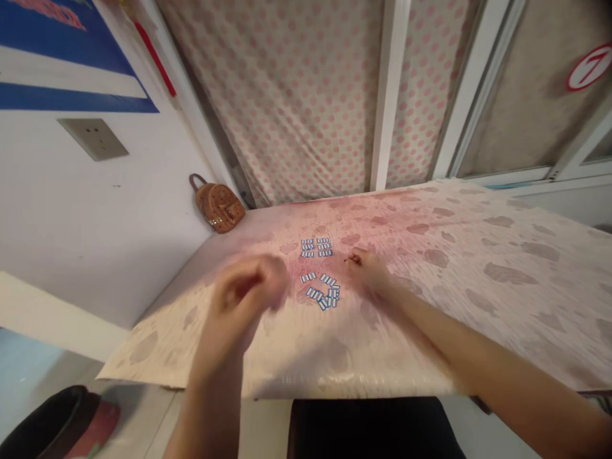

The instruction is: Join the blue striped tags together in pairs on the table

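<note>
Left hand (251,282) blurred, fingers curled, left of loose strips (314,294); whether it grips anything, I cannot tell. Right hand (367,269) on their other side, fingertips bunched low over bench (373,350); dark speck there too small for me to name, so grip unclear. Blue-and-white loose strips lie askew, some overlapping, nearer me, probably for easy reach. Beyond them, matching strips in two neat columns (324,247), gap likely keeping groups distinct. Small brown backpack (220,207) by wall (157,185), presumably out of my way.
</note>
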`<state>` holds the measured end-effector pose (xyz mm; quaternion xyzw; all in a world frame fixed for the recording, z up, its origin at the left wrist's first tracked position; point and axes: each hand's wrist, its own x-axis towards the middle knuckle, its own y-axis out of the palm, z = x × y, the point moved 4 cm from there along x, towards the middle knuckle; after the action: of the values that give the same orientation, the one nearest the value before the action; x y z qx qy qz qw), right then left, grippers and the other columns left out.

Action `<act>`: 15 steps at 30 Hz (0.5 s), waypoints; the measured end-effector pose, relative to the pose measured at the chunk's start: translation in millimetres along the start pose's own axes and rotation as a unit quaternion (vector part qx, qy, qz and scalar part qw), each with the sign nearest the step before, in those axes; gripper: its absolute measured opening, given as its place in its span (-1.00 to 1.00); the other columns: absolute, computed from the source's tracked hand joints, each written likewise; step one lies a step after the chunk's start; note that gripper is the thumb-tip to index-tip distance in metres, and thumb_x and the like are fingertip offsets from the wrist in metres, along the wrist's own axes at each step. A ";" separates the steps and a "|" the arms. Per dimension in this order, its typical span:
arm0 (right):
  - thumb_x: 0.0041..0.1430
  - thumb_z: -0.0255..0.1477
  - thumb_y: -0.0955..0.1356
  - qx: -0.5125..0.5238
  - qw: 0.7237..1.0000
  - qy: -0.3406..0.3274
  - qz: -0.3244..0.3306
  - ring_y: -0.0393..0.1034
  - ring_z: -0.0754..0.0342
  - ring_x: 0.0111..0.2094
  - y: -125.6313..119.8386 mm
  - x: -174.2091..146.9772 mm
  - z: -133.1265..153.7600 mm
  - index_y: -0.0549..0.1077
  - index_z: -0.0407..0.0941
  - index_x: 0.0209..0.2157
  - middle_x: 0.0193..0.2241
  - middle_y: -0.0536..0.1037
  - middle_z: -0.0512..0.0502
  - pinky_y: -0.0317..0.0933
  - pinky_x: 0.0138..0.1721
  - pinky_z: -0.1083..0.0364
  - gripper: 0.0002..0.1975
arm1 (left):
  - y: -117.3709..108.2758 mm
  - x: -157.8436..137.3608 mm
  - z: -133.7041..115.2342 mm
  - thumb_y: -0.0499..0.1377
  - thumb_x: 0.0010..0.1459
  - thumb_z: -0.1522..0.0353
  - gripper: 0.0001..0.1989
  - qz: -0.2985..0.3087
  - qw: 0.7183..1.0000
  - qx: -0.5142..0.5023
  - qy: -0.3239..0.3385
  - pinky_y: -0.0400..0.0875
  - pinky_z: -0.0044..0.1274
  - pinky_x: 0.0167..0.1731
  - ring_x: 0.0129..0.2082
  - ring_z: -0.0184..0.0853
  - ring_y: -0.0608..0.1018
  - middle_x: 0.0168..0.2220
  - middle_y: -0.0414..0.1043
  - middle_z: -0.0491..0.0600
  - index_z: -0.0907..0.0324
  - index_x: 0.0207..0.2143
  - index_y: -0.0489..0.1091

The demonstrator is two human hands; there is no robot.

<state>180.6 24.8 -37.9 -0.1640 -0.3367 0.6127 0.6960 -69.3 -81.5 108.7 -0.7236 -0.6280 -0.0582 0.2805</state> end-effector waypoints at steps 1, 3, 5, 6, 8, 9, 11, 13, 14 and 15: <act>0.17 -0.46 0.28 -0.015 1.000 -0.005 0.027 0.37 0.13 -0.43 7.3 -1.6 8.2 0.43 -0.15 -0.37 -0.47 0.51 -0.03 0.11 -0.38 0.17 -0.90 | 4.3 12.3 13.5 0.13 0.19 0.28 -0.71 -0.010 1.000 -0.003 -0.006 0.36 -0.53 -0.44 -0.50 -0.39 0.39 -0.55 0.32 -0.09 0.15 -0.58 0.33; 0.15 -0.42 0.34 -0.059 0.995 -0.024 0.080 0.38 0.11 -0.39 20.8 -4.9 26.2 0.45 -0.16 -0.31 -0.40 0.53 -0.06 0.11 -0.37 0.17 -0.90 | 17.3 38.1 53.4 0.12 0.16 0.34 -0.84 -0.017 0.996 0.044 -0.071 0.38 -0.55 -0.36 -0.41 -0.38 0.45 -0.44 0.44 -0.07 0.16 -0.45 0.42; 0.12 -0.43 0.38 -0.110 0.988 -0.027 0.105 0.41 0.07 -0.32 29.9 -7.6 41.7 0.45 -0.18 -0.23 -0.29 0.53 -0.13 0.13 -0.32 0.15 -0.83 | 32.9 56.9 96.8 0.14 0.13 0.40 -0.86 0.003 0.984 0.124 -0.125 0.39 -0.55 -0.27 -0.31 -0.36 0.50 -0.28 0.53 -0.03 0.19 -0.28 0.48; 0.12 -0.45 0.39 -0.135 0.984 -0.031 0.112 0.42 0.06 -0.27 32.9 -8.6 48.6 0.44 -0.19 -0.18 -0.23 0.53 -0.18 0.14 -0.28 0.15 -0.79 | 40.6 62.0 117.0 0.17 0.11 0.39 -0.84 0.026 0.974 0.171 -0.148 0.38 -0.53 -0.26 -0.30 -0.33 0.52 -0.26 0.54 -0.01 0.19 -0.25 0.49; 0.11 -0.50 0.39 -0.182 0.974 -0.030 0.132 0.42 0.02 -0.20 36.7 -9.9 58.4 0.43 -0.21 -0.12 -0.16 0.51 -0.24 0.14 -0.24 0.14 -0.73 | 54.4 64.5 147.8 0.22 0.07 0.33 -0.80 0.088 0.952 0.248 -0.157 0.37 -0.50 -0.26 -0.26 -0.26 0.53 -0.26 0.55 0.02 0.18 -0.24 0.52; 0.11 -0.53 0.38 -0.196 0.970 -0.027 0.145 0.43 0.01 -0.19 37.7 -10.4 61.7 0.42 -0.21 -0.11 -0.15 0.51 -0.25 0.13 -0.23 0.14 -0.73 | 57.9 63.3 157.8 0.24 0.04 0.31 -0.79 0.093 0.943 0.280 -0.155 0.37 -0.49 -0.27 -0.25 -0.23 0.53 -0.26 0.54 0.02 0.17 -0.24 0.52; 0.13 -0.56 0.35 -0.204 0.965 -0.011 0.165 0.43 0.01 -0.20 37.8 -11.2 65.3 0.42 -0.22 -0.12 -0.16 0.52 -0.26 0.12 -0.25 0.14 -0.76 | 61.8 59.1 168.8 0.28 -0.01 0.29 -0.79 0.094 0.935 0.309 -0.150 0.35 -0.48 -0.28 -0.23 -0.21 0.53 -0.27 0.53 0.03 0.15 -0.28 0.52; 0.14 -0.57 0.34 -0.197 0.965 0.005 0.174 0.43 0.02 -0.22 36.1 -12.2 66.3 0.42 -0.22 -0.15 -0.20 0.53 -0.24 0.11 -0.28 0.14 -0.80 | 63.0 55.6 171.5 0.30 -0.02 0.29 -0.83 0.090 0.936 0.304 -0.151 0.34 -0.50 -0.29 -0.25 -0.23 0.53 -0.32 0.53 0.00 0.14 -0.35 0.51; 0.15 -0.57 0.34 -0.194 0.966 0.010 0.172 0.43 0.02 -0.22 34.9 -12.9 66.2 0.42 -0.21 -0.17 -0.21 0.53 -0.23 0.10 -0.29 0.15 -0.82 | 63.2 54.7 171.3 0.30 -0.02 0.29 -0.87 0.089 0.938 0.296 -0.154 0.33 -0.51 -0.30 -0.27 -0.25 0.53 -0.35 0.52 -0.02 0.14 -0.40 0.49; 0.15 -0.56 0.34 -0.193 0.966 0.012 0.169 0.43 0.02 -0.22 33.9 -13.6 65.7 0.43 -0.21 -0.19 -0.22 0.53 -0.22 0.10 -0.29 0.15 -0.84 | 63.1 54.4 170.7 0.30 -0.02 0.29 -0.88 0.089 0.940 0.290 -0.157 0.33 -0.51 -0.32 -0.29 -0.27 0.53 -0.38 0.51 -0.03 0.15 -0.44 0.48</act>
<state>111.1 6.2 -16.0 -0.3572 -0.4076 0.6428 0.5414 -44.5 44.5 -31.2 -0.6634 -0.5869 0.2664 0.3801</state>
